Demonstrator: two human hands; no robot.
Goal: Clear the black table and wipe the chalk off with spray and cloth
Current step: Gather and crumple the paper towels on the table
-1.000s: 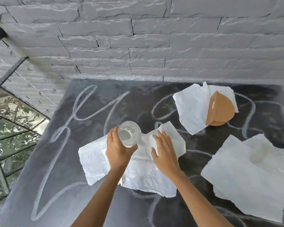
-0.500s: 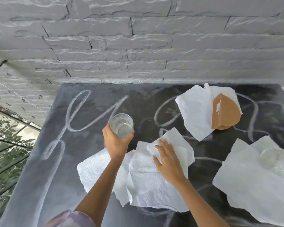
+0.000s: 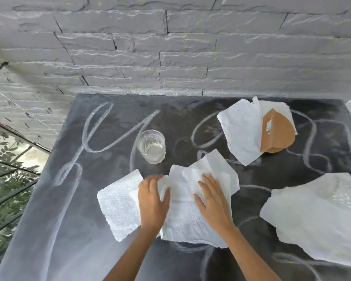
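A black table (image 3: 114, 246) covered in white chalk loops fills the view. A clear drinking glass (image 3: 151, 146) stands upright on it, just beyond my hands. White paper towels (image 3: 182, 216) lie crumpled in front of me. My left hand (image 3: 152, 201) rests on their left part with fingers gathering the paper. Fingers spread, my right hand (image 3: 212, 198) lies flat on the upper right of the towels. No spray bottle or cloth is visible.
A brown cardboard half-round holder (image 3: 276, 134) stands on another paper towel (image 3: 241, 134) at the back right. A large white sheet (image 3: 316, 218) covers a glass-like bump at the right. A grey brick wall (image 3: 170, 47) borders the table's far edge; railing and foliage lie left.
My left hand carried the glass up off the towels, set it down on the table farther back, let go and came back onto the towels. My right hand stayed on the paper.
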